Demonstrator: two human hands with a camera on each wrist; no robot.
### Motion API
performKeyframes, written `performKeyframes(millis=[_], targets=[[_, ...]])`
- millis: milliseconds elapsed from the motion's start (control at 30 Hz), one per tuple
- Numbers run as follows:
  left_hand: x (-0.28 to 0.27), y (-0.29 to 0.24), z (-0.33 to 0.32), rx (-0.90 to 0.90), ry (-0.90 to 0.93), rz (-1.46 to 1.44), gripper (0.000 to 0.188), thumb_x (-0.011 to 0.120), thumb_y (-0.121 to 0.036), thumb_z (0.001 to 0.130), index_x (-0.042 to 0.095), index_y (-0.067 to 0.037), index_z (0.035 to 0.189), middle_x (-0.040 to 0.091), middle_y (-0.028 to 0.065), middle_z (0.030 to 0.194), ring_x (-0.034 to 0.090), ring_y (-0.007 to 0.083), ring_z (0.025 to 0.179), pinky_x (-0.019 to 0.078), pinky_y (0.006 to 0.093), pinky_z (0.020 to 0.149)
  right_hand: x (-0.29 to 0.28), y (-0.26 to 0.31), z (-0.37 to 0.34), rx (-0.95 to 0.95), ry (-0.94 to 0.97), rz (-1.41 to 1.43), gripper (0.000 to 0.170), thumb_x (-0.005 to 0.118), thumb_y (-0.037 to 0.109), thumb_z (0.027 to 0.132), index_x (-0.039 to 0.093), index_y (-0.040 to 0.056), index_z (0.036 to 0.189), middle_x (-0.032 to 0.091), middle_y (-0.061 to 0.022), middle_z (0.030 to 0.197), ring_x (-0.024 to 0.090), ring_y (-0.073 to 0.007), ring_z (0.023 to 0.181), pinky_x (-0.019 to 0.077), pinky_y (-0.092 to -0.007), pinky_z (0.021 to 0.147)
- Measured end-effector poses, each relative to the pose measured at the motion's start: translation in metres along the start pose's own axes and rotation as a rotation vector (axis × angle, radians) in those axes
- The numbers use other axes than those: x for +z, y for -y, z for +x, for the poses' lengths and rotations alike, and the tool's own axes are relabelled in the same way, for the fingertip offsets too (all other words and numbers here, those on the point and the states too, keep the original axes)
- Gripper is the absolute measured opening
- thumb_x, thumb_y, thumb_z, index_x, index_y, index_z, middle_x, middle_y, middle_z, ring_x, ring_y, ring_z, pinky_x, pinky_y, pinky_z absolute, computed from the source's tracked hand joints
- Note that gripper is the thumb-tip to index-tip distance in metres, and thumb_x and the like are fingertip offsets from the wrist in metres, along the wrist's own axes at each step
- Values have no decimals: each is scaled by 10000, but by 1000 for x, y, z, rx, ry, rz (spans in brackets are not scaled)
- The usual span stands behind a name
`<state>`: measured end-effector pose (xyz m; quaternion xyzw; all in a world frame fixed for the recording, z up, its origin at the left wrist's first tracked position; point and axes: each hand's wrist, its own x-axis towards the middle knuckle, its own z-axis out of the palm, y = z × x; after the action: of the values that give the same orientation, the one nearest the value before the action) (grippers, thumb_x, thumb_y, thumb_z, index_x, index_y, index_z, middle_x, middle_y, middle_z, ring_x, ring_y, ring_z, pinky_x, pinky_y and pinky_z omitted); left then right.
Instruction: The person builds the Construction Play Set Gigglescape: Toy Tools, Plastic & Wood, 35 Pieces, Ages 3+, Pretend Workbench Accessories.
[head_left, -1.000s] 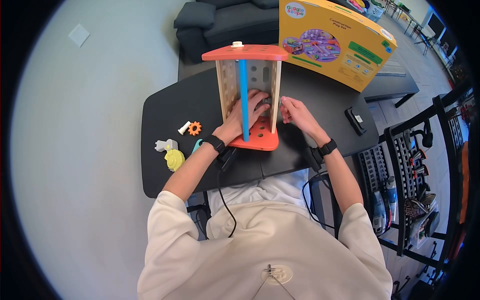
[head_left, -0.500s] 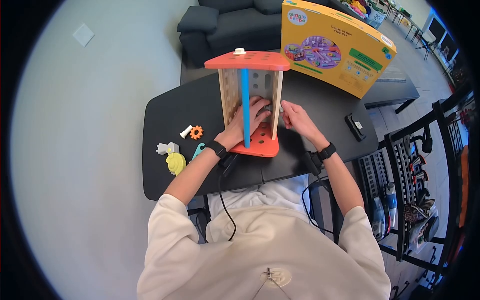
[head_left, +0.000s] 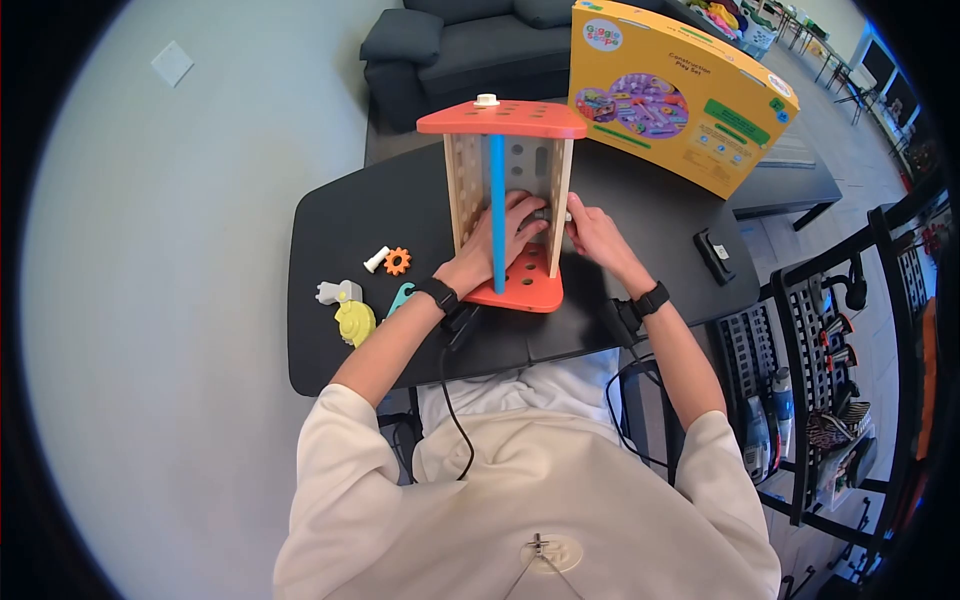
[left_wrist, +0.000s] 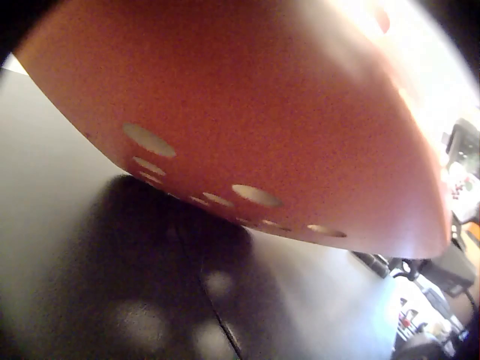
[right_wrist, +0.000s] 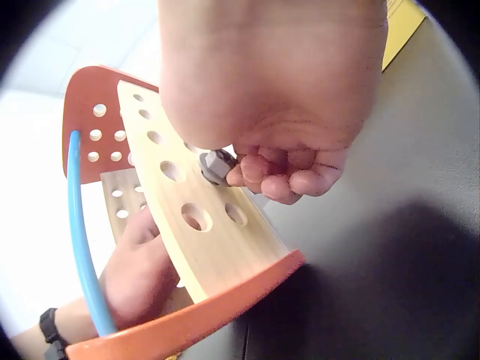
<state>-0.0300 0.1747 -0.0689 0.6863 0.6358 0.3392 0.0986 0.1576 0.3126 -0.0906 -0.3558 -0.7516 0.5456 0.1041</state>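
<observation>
A toy toolbox stands on one end on the black table, with red perforated end panels [head_left: 500, 120], wooden side panels [right_wrist: 217, 255] and a blue rod [head_left: 497, 170]. My left hand [head_left: 475, 258] reaches inside it behind the rod, thumb and fingers around a grey piece [head_left: 540, 214] at the inner face of the right side panel. Outside that panel, my right hand [head_left: 600, 238] has its fingers curled and its fingertips at a grey hexagonal piece [right_wrist: 217, 166] by a hole. The left wrist view shows mostly the red bottom panel [left_wrist: 262, 112]; the left fingers are hidden there.
Left on the table lie an orange gear [head_left: 397, 261], a white bolt [head_left: 377, 259], a yellow-and-grey toy piece [head_left: 353, 318] and a teal piece [head_left: 401, 297]. A black object [head_left: 714, 256] lies at the right. Behind stands a yellow box [head_left: 680, 110].
The toolbox and table have shifted slightly right in the head view. My right fingers turn slightly at the panel, and a whitish bit now shows beside them. My left hand stays inside.
</observation>
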Motion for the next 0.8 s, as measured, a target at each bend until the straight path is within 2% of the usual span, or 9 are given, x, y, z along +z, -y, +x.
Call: performKeyframes(millis=[133,200,333,433,500,633,700,800], targets=[[-1,1,0,3,0,-5,356,656,-235,1043,626,-67,1355,612,149,1296,595,382,1227,491,452,1056,10,13,-25,-97,-113,59,523,405,491,1140,604,17,1039,592,-65,769,596,-162,666,495,-345,669],[-1,0,-1,-1,9,-22,358,657,-232,1042,620,-67,1357,609,147,1301,596,385,1226,491,458,1053,16,12,-33,-252,-175,286,488,413,455,1145,601,18,1038,594,-68,777,595,-171,663,502,-344,672],[-1,-1,1,16,0,-11,356,657,-230,1041,617,-68,1355,607,149,1306,595,388,1228,490,460,1055,13,11,-27,-274,-154,237,465,418,433,1148,592,17,1031,594,-70,782,595,-176,664,505,-341,674],[-2,-1,0,12,9,-19,350,656,-227,1041,615,-72,1353,607,149,1308,594,389,1229,490,463,1058,5,13,-19,-200,-65,96,468,417,440,1147,593,20,1038,601,-73,786,598,-174,670,509,-342,686],[-3,-1,0,-1,30,-10,348,657,-222,1041,613,-74,1353,602,151,1308,594,387,1234,492,461,1057,1,20,-19,-64,-18,2,464,419,439,1146,577,22,1018,602,-71,792,598,-173,673,513,-351,686],[-3,0,-1,-14,32,8,349,659,-222,1040,616,-78,1355,596,152,1312,594,385,1235,493,465,1058,15,18,-29,-144,-129,54,470,422,447,1144,566,20,1007,598,-69,783,598,-175,675,513,-359,684],[-1,0,-3,-21,29,-3,352,660,-223,1039,614,-80,1357,591,151,1313,591,384,1236,491,467,1062,22,12,-32,-248,-160,216,484,424,457,1142,575,12,1027,599,-76,765,605,-195,678,510,-377,688],[-1,0,-3,-1,23,-18,346,661,-218,1038,615,-81,1352,592,149,1314,591,383,1233,491,469,1063,12,10,-28,-220,-100,113,465,442,440,1140,601,5,1100,615,-78,781,612,-196,685,509,-375,699]])
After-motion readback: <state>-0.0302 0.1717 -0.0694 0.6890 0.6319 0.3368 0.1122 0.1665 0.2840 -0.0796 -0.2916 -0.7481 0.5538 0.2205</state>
